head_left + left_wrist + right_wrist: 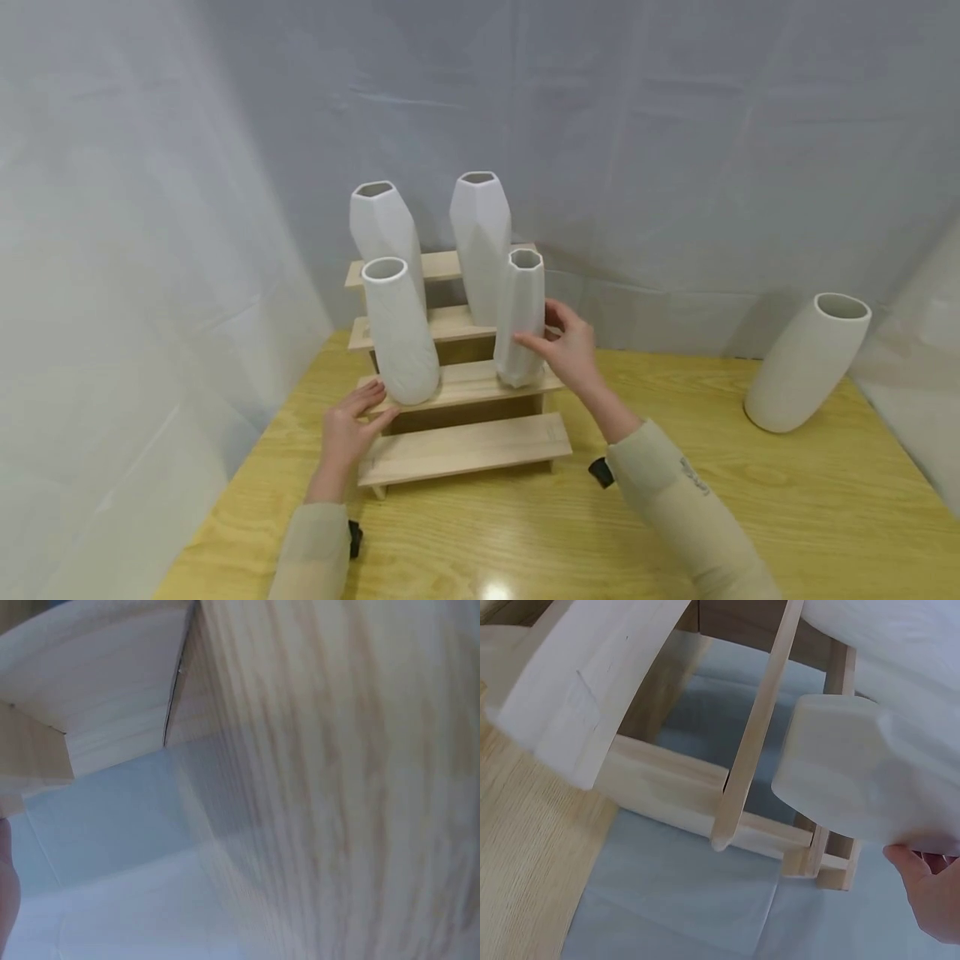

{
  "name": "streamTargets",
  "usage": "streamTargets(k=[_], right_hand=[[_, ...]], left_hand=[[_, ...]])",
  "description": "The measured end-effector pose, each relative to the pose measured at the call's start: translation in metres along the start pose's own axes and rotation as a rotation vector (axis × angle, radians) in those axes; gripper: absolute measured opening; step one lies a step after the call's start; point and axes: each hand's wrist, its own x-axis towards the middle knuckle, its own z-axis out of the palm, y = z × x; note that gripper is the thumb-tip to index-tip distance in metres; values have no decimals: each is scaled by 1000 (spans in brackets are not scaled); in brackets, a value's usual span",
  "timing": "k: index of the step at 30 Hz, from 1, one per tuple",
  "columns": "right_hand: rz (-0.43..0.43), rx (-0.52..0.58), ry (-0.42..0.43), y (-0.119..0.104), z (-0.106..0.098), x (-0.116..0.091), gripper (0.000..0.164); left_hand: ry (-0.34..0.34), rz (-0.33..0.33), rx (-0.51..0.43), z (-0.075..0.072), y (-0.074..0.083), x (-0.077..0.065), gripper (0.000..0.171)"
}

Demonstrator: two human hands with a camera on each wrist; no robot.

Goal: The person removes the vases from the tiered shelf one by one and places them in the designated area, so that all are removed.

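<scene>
A stepped wooden stand [465, 450] holds white vases. My right hand [566, 346] pinches a fluted white vase [520, 317] between thumb and fingers, near the right end of the second step from the bottom. In the right wrist view, that vase [840, 765] overlaps the stand's rails, with fingers [907, 866] against its side. My left hand [352, 425] holds the left end of the same step, thumb in front and fingers above. Its fingertips are right beside the base of a round-mouthed white vase [401, 333]. Pale wood [322, 750] fills much of the left wrist view.
Two faceted white vases, a left one [382, 221] and a right one [480, 225], stand higher up behind. A leaning-looking white vase [802, 367] stands apart at the right of the wooden table [712, 483]. Pale sheeting [675, 167] hangs behind and at the sides.
</scene>
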Motion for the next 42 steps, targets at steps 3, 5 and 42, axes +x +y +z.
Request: streamTargets(k=[3,5,42], right_hand=[[-3,-6,19,-1,-8,-1,53],[-1,-16,32,-1,-13,-1,52],[71,-175,221,31,-99,-22,56]], left_hand=[[-4,-6,-4,0,1,0,33],[-10,-12,-3,1,1,1,32],[8,6,11,-3,0,-2,33]])
